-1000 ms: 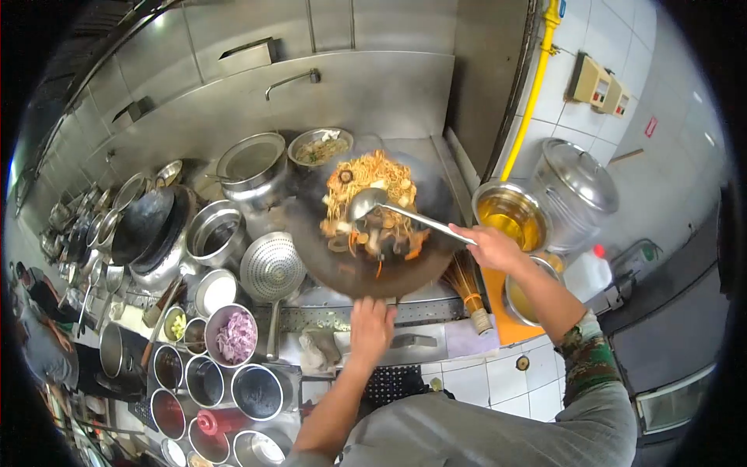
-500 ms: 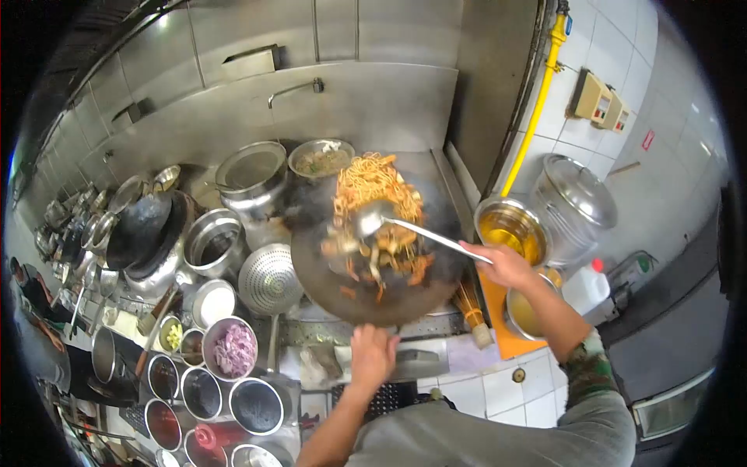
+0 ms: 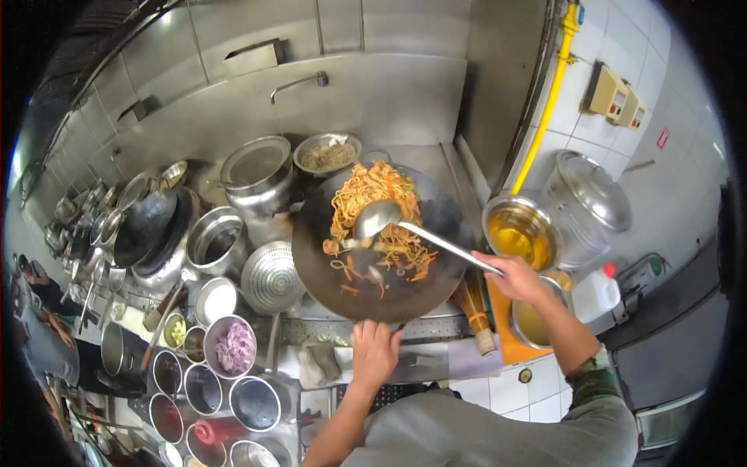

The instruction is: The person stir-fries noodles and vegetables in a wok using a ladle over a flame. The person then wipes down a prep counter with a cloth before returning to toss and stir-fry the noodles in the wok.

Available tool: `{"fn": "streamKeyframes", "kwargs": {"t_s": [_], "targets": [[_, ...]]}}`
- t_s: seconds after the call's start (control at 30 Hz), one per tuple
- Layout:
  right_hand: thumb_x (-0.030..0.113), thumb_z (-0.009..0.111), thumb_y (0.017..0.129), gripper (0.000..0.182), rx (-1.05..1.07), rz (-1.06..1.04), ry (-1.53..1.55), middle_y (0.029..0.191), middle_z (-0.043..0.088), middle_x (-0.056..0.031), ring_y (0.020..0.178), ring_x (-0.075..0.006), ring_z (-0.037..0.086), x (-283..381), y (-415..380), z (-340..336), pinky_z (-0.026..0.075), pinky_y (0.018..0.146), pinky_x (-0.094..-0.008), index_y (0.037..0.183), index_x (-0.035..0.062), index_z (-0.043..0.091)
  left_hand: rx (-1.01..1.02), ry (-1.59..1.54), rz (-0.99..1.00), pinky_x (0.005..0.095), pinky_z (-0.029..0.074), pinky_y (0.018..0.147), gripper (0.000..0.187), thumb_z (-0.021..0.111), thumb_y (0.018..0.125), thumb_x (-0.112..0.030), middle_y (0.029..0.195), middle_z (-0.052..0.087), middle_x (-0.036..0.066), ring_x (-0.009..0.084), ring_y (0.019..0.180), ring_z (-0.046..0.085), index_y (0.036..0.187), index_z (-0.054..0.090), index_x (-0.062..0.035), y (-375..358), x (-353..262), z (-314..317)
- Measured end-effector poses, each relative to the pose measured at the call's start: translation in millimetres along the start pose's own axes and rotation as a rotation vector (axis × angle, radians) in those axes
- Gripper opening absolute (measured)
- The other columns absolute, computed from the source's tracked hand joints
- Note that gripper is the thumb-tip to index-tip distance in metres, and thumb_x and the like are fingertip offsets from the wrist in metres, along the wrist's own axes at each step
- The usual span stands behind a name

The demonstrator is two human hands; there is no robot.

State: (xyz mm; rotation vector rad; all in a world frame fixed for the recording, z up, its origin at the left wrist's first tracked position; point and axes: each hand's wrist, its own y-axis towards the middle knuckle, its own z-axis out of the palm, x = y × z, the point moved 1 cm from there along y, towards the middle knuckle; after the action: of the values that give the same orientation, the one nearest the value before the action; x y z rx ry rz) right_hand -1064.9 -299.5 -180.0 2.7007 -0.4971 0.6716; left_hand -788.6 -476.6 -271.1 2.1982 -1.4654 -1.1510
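Head view shows your left hand (image 3: 374,350) gripping the wok (image 3: 373,292) rim, your right hand (image 3: 515,277) fingers closed around the ladle (image 3: 424,235) over noodles (image 3: 372,191).

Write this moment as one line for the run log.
left hand: grips wok near edge | right hand: holds ladle | ladle bowl: over noodles | wok: noodles, vegetables

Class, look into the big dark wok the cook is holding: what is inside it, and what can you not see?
Inside the wok lie noodles with vegetable pieces and the ladle bowl. The wok floor beneath the food is hidden.
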Motion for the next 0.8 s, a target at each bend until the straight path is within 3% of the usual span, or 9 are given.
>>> {"fn": "streamKeyframes", "kwargs": {"t_s": [0.03,0.2,0.27,0.33,0.53,0.57,0.63,0.7,0.8], "targets": [[0.004,0.067,0.088,0.055,-0.117,-0.089,0.048,0.107,0.072,-0.015,0.074,-0.0294,0.067,-6.9,-11.7,8.2,0.054,0.071,-0.0358,0.14,0.0218,0.058,0.022,0.049,-0.033,0.0498,0.042,0.078,0.023,0.071,0.083,-0.019,0.095,0.052,0.019,0.0404,0.092,0.05,0.091,0.057,-0.0037,15.7,3.5,-0.5],[0.009,0.069,0.09,0.058,-0.211,0.317,0.296,0.102,0.075,-0.0023,0.063,-0.0044,0.048,-6.1,-71.6,94.4,0.046,0.058,-0.0258,0.143,0.027,0.054,-0.016,-0.048,-0.044,0.0486,0.042,0.079,0.02,0.071,0.085,-0.018,0.097,0.053,0.017,0.0381,0.092,0.05,0.093,0.06,-0.0035,66.1,30.1,22.8],[0.012,0.07,0.09,0.06,-0.237,0.135,0.282,0.084,0.071,-0.0108,0.056,-0.0112,0.05,-15.1,-66.4,116.6,0.047,0.057,-0.0281,0.144,0.0291,0.052,-0.016,-0.057,-0.057,0.0483,0.042,0.079,0.019,0.071,0.085,-0.017,0.096,0.053,0.016,0.0379,0.092,0.05,0.091,0.061,-0.0031,74.2,36.4,33.6],[0.013,0.07,0.09,0.059,-0.072,0.432,0.248,0.087,0.071,-0.017,0.056,-0.0142,0.052,13.3,-60.2,90.9,0.048,0.058,-0.0296,0.144,0.0279,0.051,0.015,-0.094,-0.065,0.0477,0.042,0.079,0.017,0.071,0.085,-0.016,0.093,0.054,0.016,0.0382,0.09,0.05,0.086,0.062,-0.0023,70.8,42.7,38.5],[0.012,0.066,0.092,0.056,-0.006,0.367,0.208,0.079,0.066,-0.0159,0.058,-0.0137,0.05,-19.4,-54.5,87.2,0.048,0.058,-0.0315,0.144,0.0255,0.052,0.046,-0.076,-0.055,0.0485,0.042,0.079,0.016,0.072,0.084,-0.015,0.092,0.055,0.017,0.0388,0.09,0.05,0.086,0.062,-0.0024,60.5,44.2,33.1],[0.01,0.065,0.092,0.056,-0.02,0.291,0.22,0.082,0.069,-0.0161,0.057,-0.0118,0.047,-15.0,-50.7,67.5,0.047,0.057,-0.0319,0.144,0.0245,0.052,0.051,-0.066,-0.058,0.0489,0.042,0.079,0.016,0.072,0.083,-0.014,0.092,0.054,0.017,0.0392,0.09,0.05,0.086,0.061,-0.0024,55.9,44.7,29.1],[0.01,0.063,0.093,0.054,0.173,0.035,0.283,0.133,0.065,-0.0073,0.101,-0.0111,0.062,-21.3,-42.1,6.4,0.049,0.091,-0.0274,0.146,0.012,0.049,0.005,-0.073,0.003,0.0502,0.042,0.078,0.018,0.073,0.082,-0.013,0.092,0.053,0.017,0.0406,0.091,0.049,0.088,0.059,-0.0035,58.3,39.5,16.7],[0.01,0.062,0.093,0.053,0.462,0.231,0.438,0.144,0.056,-0.0068,0.123,-0.0143,0.055,-34.3,-33.6,-35.1,0.042,0.105,-0.0271,0.145,0.006,0.049,-0.021,-0.059,-0.015,0.0503,0.041,0.078,0.021,0.074,0.082,-0.015,0.094,0.051,0.017,0.0403,0.09,0.049,0.09,0.058,-0.0038,64.3,5.8,-9.4],[0.009,0.066,0.091,0.055,0.554,0.366,0.202,0.126,0.066,-0.0099,0.107,-0.019,0.062,-13.7,12.8,-43.4,0.05,0.095,-0.035,0.145,0.0163,0.051,-0.027,-0.054,-0.023,0.049,0.041,0.077,0.019,0.072,0.084,-0.014,0.096,0.051,0.017,0.0394,0.09,0.049,0.092,0.058,-0.0035,70.6,-3.7,2.8]]}}
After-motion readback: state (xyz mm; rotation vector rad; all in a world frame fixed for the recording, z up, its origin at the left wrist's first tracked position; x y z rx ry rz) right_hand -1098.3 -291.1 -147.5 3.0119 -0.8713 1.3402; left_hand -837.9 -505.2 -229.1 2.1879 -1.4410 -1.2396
